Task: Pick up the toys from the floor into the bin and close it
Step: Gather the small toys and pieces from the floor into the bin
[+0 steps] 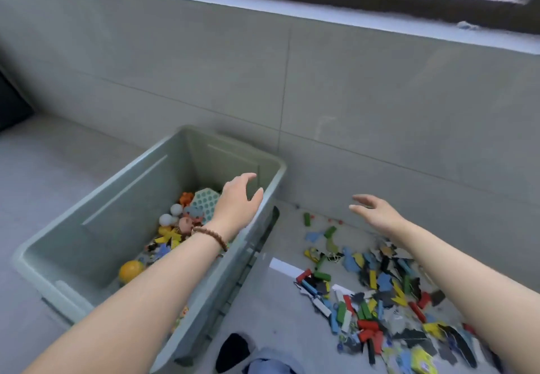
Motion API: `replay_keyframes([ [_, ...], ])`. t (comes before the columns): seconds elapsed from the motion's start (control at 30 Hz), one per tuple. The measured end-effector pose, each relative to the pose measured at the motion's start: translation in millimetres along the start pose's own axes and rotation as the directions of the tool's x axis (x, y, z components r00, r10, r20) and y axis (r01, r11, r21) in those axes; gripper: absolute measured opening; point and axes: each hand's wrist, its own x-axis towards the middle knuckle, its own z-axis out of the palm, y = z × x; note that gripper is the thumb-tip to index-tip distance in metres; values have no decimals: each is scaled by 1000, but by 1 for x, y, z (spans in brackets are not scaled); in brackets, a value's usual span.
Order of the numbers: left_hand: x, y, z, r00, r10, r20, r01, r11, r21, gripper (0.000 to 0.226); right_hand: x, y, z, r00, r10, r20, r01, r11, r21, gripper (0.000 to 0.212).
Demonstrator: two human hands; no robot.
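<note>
Your left hand [238, 198] hangs over the open bin [131, 192], fingers loose, holding nothing. Your right hand [377, 210], fingers spread and empty, hovers at the bin's 3 o'clock. Toys [380, 300] litter the floor [277, 300] at its 4 o'clock.

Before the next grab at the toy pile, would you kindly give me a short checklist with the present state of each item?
1. Left hand free: ok, open above the bin, holding nothing.
2. Right hand free: ok, open and empty above the floor.
3. Bin open to receive: ok, no lid on it.
4. Room in the bin: ok, the toys inside cover only part of the bottom.
5. Floor cleared: not ok, a pile of toys lies right of the bin.
6. Lid within reach: cannot tell, none is plainly visible.
</note>
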Motion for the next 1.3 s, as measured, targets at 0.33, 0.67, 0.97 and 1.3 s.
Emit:
replay_keyframes([
  [0.33,-14,-20,162,891,-174,420,90,973,213,60,0,170,-2,978,168,122,-163,985,-53,63],
  [0.67,-42,-110,271,646,-503,574,565,821,82,62,52,225,121,932,204,299,-246,963,109,68],
  [0.97,-45,-135,323,754,-410,513,542,830,-133,61,85,259,165,969,101,227,-96,995,-35,69],
  [1.3,-42,-141,323,802,-360,476,516,819,-251,31,79,264,168,975,86,206,-124,976,178,44],
])
